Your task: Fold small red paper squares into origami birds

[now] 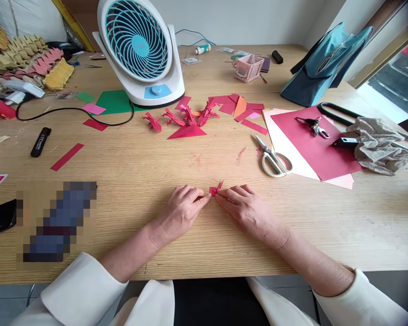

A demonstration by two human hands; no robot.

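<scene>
A small red folded paper piece (213, 191) with a thin point sticking up sits between my hands on the wooden table. My left hand (182, 209) pinches its left side with thumb and forefinger. On the other side, my right hand (246, 210) grips it with the fingertips, the remaining fingers curled. Beyond my hands stand several red folded paper figures (189, 118), one with a broad triangular base. White-handled scissors (274, 160) lie open to the right of my right hand.
A white and blue fan (139, 45) stands behind the figures. Red paper sheets (313, 149) hold keys (314, 127) at right, near a crumpled cloth (382, 147). A black marker (41, 142), a red strip (67, 156) and a pixelated area (59, 222) are at left. A teal bag (321, 68) stands back right.
</scene>
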